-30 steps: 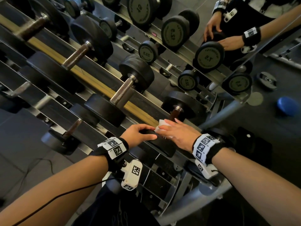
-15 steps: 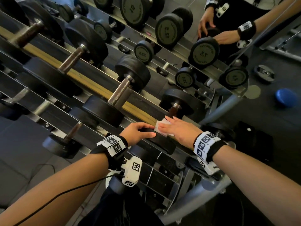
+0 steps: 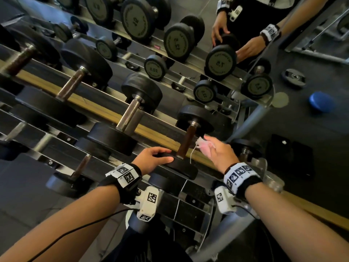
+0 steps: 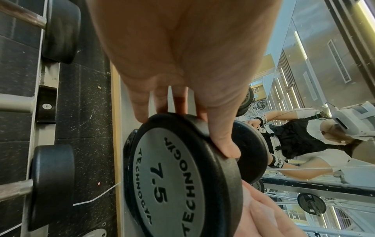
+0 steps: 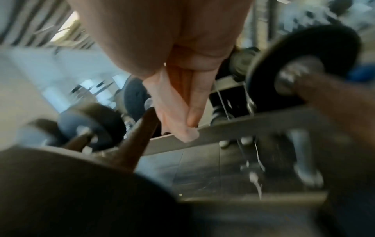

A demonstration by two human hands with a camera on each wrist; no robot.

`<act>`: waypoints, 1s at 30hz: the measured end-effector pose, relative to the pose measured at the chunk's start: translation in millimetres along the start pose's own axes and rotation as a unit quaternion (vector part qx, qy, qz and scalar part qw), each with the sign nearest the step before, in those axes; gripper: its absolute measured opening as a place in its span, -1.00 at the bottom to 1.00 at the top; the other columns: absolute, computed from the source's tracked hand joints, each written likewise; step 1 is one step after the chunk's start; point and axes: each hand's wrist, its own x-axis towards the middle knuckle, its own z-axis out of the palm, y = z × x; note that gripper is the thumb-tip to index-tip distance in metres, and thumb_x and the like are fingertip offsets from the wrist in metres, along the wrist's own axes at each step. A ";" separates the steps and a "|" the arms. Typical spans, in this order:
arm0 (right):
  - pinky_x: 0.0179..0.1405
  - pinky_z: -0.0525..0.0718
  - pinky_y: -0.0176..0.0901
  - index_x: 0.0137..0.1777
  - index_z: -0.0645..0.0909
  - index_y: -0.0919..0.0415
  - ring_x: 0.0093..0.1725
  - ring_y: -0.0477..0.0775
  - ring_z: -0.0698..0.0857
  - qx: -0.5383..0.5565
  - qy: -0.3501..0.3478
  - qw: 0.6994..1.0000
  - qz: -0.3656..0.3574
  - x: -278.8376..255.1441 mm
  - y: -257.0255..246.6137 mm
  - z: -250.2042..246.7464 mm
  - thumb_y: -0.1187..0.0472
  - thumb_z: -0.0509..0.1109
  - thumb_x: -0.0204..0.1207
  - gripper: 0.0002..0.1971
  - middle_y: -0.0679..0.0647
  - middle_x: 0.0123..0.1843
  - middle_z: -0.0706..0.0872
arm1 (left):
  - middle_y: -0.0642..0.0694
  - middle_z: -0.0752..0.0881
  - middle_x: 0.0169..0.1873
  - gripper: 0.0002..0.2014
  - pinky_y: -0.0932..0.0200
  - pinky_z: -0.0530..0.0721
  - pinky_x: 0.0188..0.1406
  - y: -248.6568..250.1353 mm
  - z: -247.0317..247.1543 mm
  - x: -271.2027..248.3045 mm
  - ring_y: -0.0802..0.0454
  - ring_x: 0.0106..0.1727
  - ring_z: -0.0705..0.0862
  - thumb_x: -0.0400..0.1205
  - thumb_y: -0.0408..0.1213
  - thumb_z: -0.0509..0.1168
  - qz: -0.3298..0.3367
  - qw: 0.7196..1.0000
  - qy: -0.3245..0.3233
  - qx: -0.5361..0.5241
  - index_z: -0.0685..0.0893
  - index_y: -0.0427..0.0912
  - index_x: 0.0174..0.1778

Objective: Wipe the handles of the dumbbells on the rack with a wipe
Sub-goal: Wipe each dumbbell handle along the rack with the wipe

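Note:
On the rack's top tier (image 3: 47, 137), at its right end, lies a black 7.5 dumbbell (image 3: 181, 168) with a brown handle (image 3: 186, 142). My left hand (image 3: 166, 155) grips its near head, fingers over the rim and thumb on the face (image 4: 185, 134), where the "7.5" marking (image 4: 160, 181) shows. My right hand (image 3: 213, 148) hovers just right of the handle, apart from it, pinching a crumpled pale wipe (image 3: 202, 146). The blurred right wrist view shows the wipe (image 5: 172, 115) between thumb and fingers (image 5: 196, 102), beside the handle (image 5: 138, 136).
More dumbbells lie to the left on the same tier (image 3: 130, 114) (image 3: 71, 86), and smaller ones on the tier below (image 3: 81, 165). A mirror behind reflects the rack and my hands (image 3: 221, 59). On the floor at the right sit a blue disc (image 3: 321, 103) and a weight plate (image 3: 292, 77).
My right hand has lifted off the handle and drawn back to the right with the wipe, baring the brown handle. The left hand stays on the near head.

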 end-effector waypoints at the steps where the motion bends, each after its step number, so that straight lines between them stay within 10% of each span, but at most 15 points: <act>1: 0.05 0.41 -0.54 0.53 0.52 0.00 0.19 0.13 0.68 0.041 0.026 0.998 0.033 -0.3 -2.3 6.8 0.20 0.18 0.74 -0.61 0.15 0.19 0.71 | 0.02 0.77 0.15 -0.70 -0.16 0.63 0.40 0.3 -0.4 -0.1 0.04 0.22 0.73 0.51 0.00 0.52 -0.001 1.000 -0.001 -0.004 0.71 0.35 0.13; 5: 0.43 0.36 -0.24 0.46 0.58 -0.06 0.44 0.09 0.56 0.157 0.073 0.981 0.087 -2.9 -14.2 35.5 0.22 0.13 0.74 -0.62 -0.02 0.41 0.63 | 0.00 0.80 0.15 -0.69 -0.19 0.64 0.39 1.3 -1.4 -0.2 -0.02 0.25 0.74 0.39 0.08 0.59 -0.007 1.000 -0.009 -0.023 0.77 0.40 0.04; 13: 0.38 0.45 -0.50 0.51 0.55 0.00 0.34 -0.19 0.61 0.285 0.121 0.949 0.061 9.0 -32.6 46.4 0.28 0.15 0.72 -0.59 0.01 0.40 0.68 | -0.12 0.82 0.10 -0.49 -0.31 0.74 0.22 -3.2 -0.9 4.4 -0.14 0.12 0.81 0.18 0.18 0.66 -0.007 0.998 -0.014 -0.065 0.81 0.28 0.07; 15: 0.19 0.41 -0.68 0.54 0.51 -0.06 0.36 -0.15 0.59 0.263 0.089 0.959 0.058 13.1 -30.4 44.4 0.21 0.15 0.75 -0.60 -0.04 0.35 0.67 | -0.14 0.82 0.11 -0.50 -0.30 0.74 0.21 -2.8 -2.1 3.7 -0.17 0.13 0.81 0.20 0.16 0.63 -0.009 0.998 -0.018 -0.066 0.80 0.26 0.09; 20: 0.64 0.25 -0.02 0.62 0.38 -0.19 0.54 0.19 0.46 0.113 -0.062 0.989 0.069 15.4 -21.5 49.1 0.27 0.06 0.78 -0.51 0.14 0.47 0.58 | -0.12 0.83 0.09 -0.69 -0.10 0.79 0.15 -1.7 -3.1 5.2 -0.10 0.08 0.83 0.36 0.01 0.60 -0.007 0.998 -0.015 -0.057 0.81 0.33 0.01; 30: 0.26 0.61 -0.07 0.33 0.66 -0.25 0.14 0.07 0.72 -0.114 -0.179 0.974 -0.073 3.5 -10.5 30.9 0.15 0.23 0.70 -0.66 0.05 0.24 0.75 | -0.13 0.85 0.05 -0.71 0.15 0.78 0.03 -2.5 -5.7 10.9 -0.03 0.08 0.83 0.45 -0.21 0.57 -0.005 0.995 -0.031 -0.093 0.81 0.07 0.09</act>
